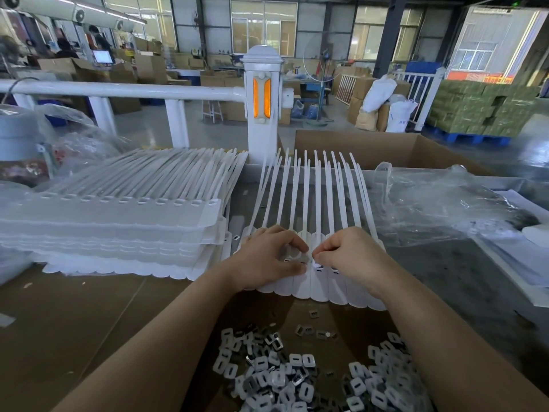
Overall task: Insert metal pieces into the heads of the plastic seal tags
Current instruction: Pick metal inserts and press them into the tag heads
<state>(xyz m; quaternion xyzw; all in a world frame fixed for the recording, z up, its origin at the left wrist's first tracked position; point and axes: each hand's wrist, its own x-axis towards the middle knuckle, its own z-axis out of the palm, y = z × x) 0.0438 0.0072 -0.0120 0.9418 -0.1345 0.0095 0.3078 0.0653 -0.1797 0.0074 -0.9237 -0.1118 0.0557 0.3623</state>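
Both hands down on the strip of white seal tags (312, 281) at table centre, tails fanned away from the person. Left hand (267, 260): fingers curled, thumb and index pressed on a tag head, pinning it. Right hand (350, 257): thumb + index pinched tight at the next head over, fingertips nearly touching the left's; whatever's in the pinch is too small to tell. Loose pile of metal pieces (312, 379), mixed w/ white plastic bits, on the brown table (74, 316) near edge, between the forearms. Stack of more tag strips (118, 230) to the left. Clear plastic bag (439, 209) on the right, cardboard box (386, 147) behind.
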